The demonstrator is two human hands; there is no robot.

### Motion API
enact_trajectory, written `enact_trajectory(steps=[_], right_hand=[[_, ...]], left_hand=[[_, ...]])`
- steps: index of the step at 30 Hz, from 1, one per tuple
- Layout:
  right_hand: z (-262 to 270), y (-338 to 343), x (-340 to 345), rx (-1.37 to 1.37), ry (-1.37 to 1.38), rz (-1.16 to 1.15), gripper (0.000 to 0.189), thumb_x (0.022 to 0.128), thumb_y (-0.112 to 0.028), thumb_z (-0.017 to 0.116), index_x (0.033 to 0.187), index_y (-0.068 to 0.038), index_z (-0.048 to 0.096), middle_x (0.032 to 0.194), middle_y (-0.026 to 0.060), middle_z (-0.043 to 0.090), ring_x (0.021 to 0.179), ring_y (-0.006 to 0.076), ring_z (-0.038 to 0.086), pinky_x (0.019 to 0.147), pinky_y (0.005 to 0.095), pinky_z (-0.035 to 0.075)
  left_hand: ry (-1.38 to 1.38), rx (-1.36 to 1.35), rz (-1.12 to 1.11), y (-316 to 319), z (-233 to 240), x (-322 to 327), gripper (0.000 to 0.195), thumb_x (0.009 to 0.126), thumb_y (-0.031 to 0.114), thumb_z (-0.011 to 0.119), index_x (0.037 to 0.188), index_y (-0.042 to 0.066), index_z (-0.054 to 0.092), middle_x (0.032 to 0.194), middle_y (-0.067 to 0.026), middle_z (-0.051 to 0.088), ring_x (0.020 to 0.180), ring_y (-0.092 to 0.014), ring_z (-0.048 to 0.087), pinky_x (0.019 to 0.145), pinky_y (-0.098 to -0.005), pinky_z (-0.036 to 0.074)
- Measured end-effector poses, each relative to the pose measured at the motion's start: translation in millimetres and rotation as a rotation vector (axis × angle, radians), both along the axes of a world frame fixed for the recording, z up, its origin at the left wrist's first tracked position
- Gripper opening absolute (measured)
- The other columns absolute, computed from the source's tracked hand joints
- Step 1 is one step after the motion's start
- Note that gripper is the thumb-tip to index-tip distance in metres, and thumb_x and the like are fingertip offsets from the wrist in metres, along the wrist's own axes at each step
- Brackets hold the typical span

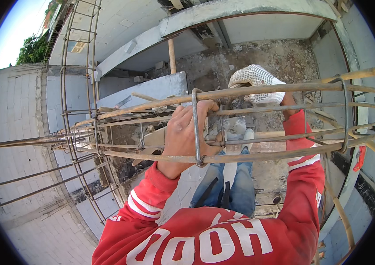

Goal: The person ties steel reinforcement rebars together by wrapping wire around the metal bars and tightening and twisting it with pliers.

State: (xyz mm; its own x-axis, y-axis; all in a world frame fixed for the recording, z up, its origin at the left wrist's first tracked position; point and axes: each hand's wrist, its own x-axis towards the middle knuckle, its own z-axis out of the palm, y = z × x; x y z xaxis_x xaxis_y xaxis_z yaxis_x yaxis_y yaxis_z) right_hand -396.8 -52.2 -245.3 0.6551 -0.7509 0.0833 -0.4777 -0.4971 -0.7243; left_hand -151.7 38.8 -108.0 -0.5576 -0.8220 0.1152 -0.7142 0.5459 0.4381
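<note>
A long rebar cage (270,155) of rusty bars crosses in front of me from left to right. My bare left hand (187,127) reaches in under its near top bar, beside a steel stirrup (195,124) that passes over the back of the hand. Its fingers curl over an inner bar, and the thumb lies near a lower one. Beyond the far top bar (240,92) is my right hand (257,82), in a white knitted glove with dots. The fingers of that hand are bent, and the bar partly covers it; whether anything is in it cannot be seen.
An upright rebar cage (78,59) stands at left, with more bars jutting out below it. Block walls (11,126) and a concrete beam (240,16) surround the spot. Rubble-strewn ground (273,56) lies far below. A bamboo pole (340,205) rises at right.
</note>
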Motion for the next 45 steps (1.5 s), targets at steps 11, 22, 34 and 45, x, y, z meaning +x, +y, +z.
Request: enact_trajectory(steps=[11, 22, 34, 45], right_hand=[[-32, -6, 23, -0.753, -0.256, -0.351, 0.03, 0.062, -0.02, 0.076, 0.086, -0.007, 0.063, 0.08, 0.0131, 0.06, 0.074, 0.0348, 0.062, 0.068, 0.0445, 0.052], [-78, 74, 34, -0.065, -0.583, -0.221, 0.026, 0.077, -0.023, 0.07, 0.099, -0.009, 0.064, 0.087, 0.0124, 0.066, 0.081, 0.0347, 0.066, 0.073, 0.0437, 0.053], [-62, 103, 58, -0.096, -0.157, -0.607, 0.036, 0.077, -0.015, 0.07, 0.112, -0.005, 0.067, 0.102, 0.0195, 0.07, 0.093, 0.0408, 0.067, 0.086, 0.0455, 0.056], [-139, 133, 36, 0.447, -0.51, -0.229, 0.051, 0.083, -0.02, 0.074, 0.129, -0.003, 0.06, 0.118, 0.0187, 0.067, 0.105, 0.0342, 0.064, 0.096, 0.0415, 0.05]], left_hand=[[0.02, -0.063, 0.013, 1, -1, -4, 0.059, 0.059, 0.015, 0.088, 0.109, 0.003, 0.061, 0.09, -0.0093, 0.067, 0.072, -0.024, 0.061, 0.072, -0.0343, 0.05], [-0.022, 0.005, 0.084, 6, -1, -1, 0.061, 0.055, 0.017, 0.082, 0.112, 0.004, 0.063, 0.097, -0.012, 0.068, 0.089, -0.032, 0.066, 0.082, -0.0414, 0.049], [-0.011, -0.065, 0.05, 5, -4, -2, 0.053, 0.058, 0.014, 0.083, 0.107, 0.003, 0.066, 0.088, -0.0077, 0.064, 0.07, -0.022, 0.055, 0.07, -0.0342, 0.045], [-0.008, -0.069, -0.004, 3, -1, -4, 0.067, 0.052, 0.022, 0.086, 0.114, 0.006, 0.067, 0.103, -0.0094, 0.07, 0.09, -0.028, 0.065, 0.08, -0.0389, 0.046]])
